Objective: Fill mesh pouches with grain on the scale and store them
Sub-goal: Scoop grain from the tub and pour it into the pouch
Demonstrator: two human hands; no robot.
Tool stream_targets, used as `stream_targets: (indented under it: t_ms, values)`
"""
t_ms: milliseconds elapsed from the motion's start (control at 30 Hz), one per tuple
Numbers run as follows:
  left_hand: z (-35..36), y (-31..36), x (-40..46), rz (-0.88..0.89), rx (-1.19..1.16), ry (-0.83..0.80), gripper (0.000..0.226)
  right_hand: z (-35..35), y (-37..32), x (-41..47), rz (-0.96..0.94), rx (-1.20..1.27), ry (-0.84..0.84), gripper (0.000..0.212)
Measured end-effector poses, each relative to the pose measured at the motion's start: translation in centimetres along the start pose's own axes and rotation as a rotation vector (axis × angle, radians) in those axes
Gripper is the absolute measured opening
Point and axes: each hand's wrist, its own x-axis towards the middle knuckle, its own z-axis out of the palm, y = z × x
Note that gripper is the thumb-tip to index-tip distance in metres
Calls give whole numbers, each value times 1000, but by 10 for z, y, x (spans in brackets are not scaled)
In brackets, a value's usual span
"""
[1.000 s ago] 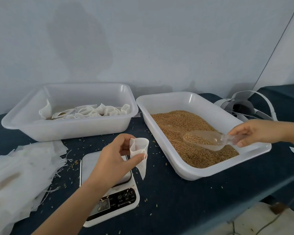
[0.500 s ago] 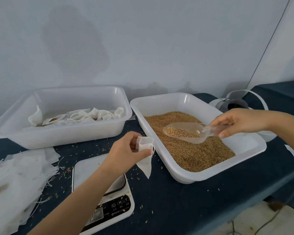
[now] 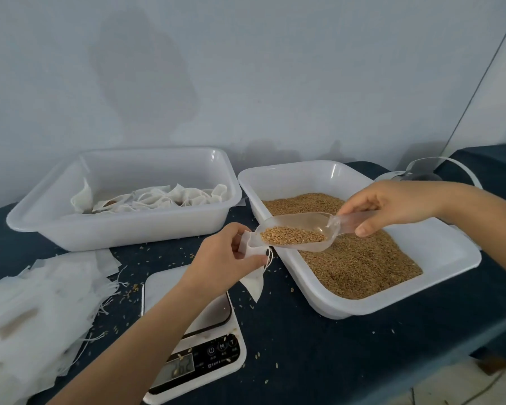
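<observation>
The left hand (image 3: 225,258) holds a white mesh pouch (image 3: 253,267) above the middle of the surface (image 3: 319,346), between the scale (image 3: 193,331) and the grain tray (image 3: 360,238). Its fingers (image 3: 240,229) and thumb are curled around the top of the pouch and keep the mouth open, while the lower part of the pouch hangs down with a thin string beside it. The right hand (image 3: 392,209) pinches the handle of a clear scoop (image 3: 298,232), with the thumb under the handle and the other fingers on top. The scoop holds a small heap of grain (image 3: 292,235), and its front end touches the mouth of the pouch, over the left rim of the grain tray. This tray stands toward the right edge of the surface and is partly filled with brown grain. A second white tray (image 3: 123,200) stands at the back left and contains several filled pouches (image 3: 152,197). The scale is near the front edge, under the left forearm, and its display shows digits that I cannot read. A pile of empty pouches (image 3: 35,311) lies at the left edge. Loose grains are scattered on the dark surface around the scale.
</observation>
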Motion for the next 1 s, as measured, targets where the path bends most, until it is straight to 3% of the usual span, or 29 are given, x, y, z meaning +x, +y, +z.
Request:
stream_targets:
  t_ms: [600, 1000]
  values:
    - [-17, -4, -8, 63, 82, 20, 35, -2, -30, 20, -12, -106, -30, 36]
    - [-55, -19, -28, 32, 96, 130, 44, 3, -73, 52, -68, -191, -26, 35]
